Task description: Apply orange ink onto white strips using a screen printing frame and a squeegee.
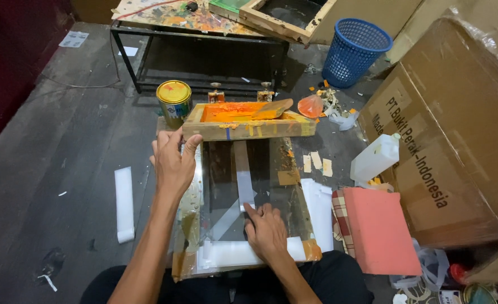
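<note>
A wooden screen-printing frame (249,125) smeared with orange ink is tilted up over a glass plate (271,169) on the floor. A wooden squeegee (272,108) rests in the frame's ink. My left hand (173,163) holds the frame's near left corner, lifting it. My right hand (267,232) lies flat on the glass, fingers pressing a white strip (243,177) that runs down the plate. Another white strip (226,253) lies across the plate's near edge.
An orange-lidded paint can (174,101) stands behind the frame's left. A white plastic bottle (375,157), pink foam pad (379,228) and big cardboard box (457,124) sit at right. Blue basket (355,50) and a paint-stained table (193,22) stand beyond. A white foam strip (124,204) lies left.
</note>
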